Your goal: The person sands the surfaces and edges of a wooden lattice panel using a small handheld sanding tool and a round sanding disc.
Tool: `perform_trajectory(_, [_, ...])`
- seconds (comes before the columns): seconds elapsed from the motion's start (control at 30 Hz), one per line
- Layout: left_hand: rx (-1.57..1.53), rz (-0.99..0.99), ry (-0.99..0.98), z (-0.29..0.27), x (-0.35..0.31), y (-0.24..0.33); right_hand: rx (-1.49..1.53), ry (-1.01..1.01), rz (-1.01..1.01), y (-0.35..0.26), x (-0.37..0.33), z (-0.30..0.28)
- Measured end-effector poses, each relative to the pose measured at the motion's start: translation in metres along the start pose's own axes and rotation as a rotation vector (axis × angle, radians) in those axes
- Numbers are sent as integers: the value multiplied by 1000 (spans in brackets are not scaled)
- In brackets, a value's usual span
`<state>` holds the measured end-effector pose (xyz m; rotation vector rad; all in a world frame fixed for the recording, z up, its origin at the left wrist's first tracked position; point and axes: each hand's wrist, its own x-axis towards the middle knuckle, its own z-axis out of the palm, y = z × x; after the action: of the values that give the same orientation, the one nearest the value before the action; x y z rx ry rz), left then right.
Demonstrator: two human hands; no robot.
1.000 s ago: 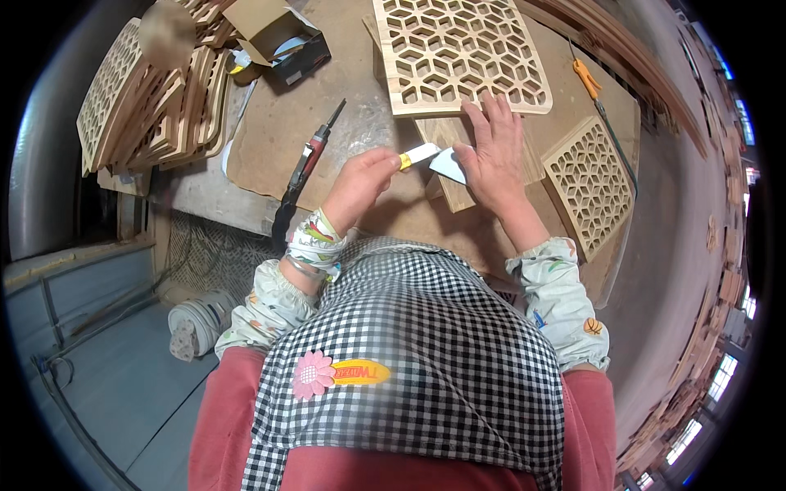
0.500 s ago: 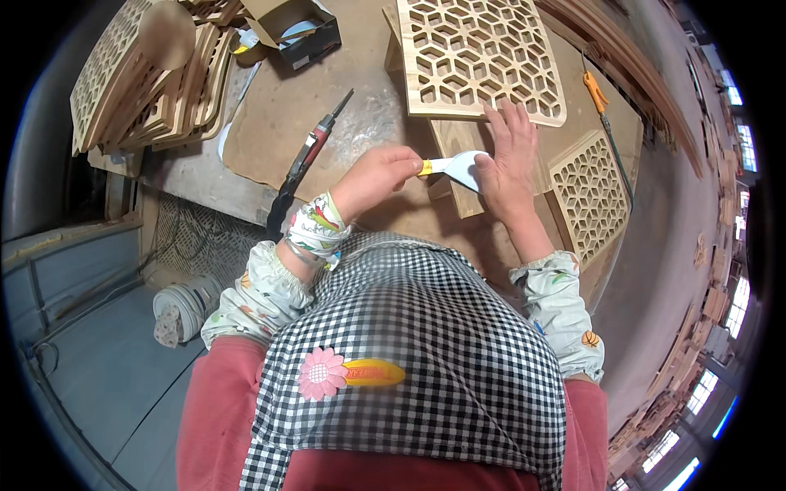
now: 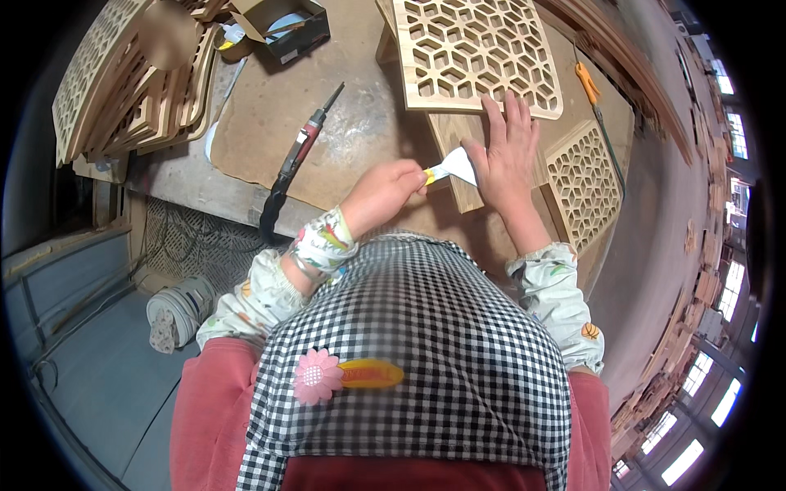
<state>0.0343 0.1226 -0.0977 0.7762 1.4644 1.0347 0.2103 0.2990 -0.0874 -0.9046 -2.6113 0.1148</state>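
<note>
1. Here, toward the near edge of the surface, a left hand pinches the yellow end of a white, flared piece.
2. The right hand holds its thumb at the flare, fingers extended over a large lattice panel's near edge.
3. A red-and-black tool lies left; a smaller panel, by the right edge.
4. An open box sits toward the far left corner.

Scraper: handle mostly concealed by the left hand; blade edge partly covered by the right hand. Panel: far side cropped by picture edge. Board: upper end concealed beneath the panel. Stack: partly obscured by a round blur.
</note>
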Motion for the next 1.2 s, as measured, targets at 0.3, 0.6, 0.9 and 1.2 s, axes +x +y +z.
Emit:
perform_trajectory(0.3, [-40, -44, -9, -14, 20, 10, -76, 99, 184, -31, -18, 18])
perform_trajectory(0.6, [68, -82, -77, -19, 13, 27, -1, -6, -102, 0, 13, 4])
perform_trajectory(0.9, [38, -111, -155, 2, 6, 29, -11, -11, -119, 4, 10, 8])
perform_trajectory(1.2, [71, -57, -238, 20, 6, 33, 14, -72, -60, 2, 12, 4])
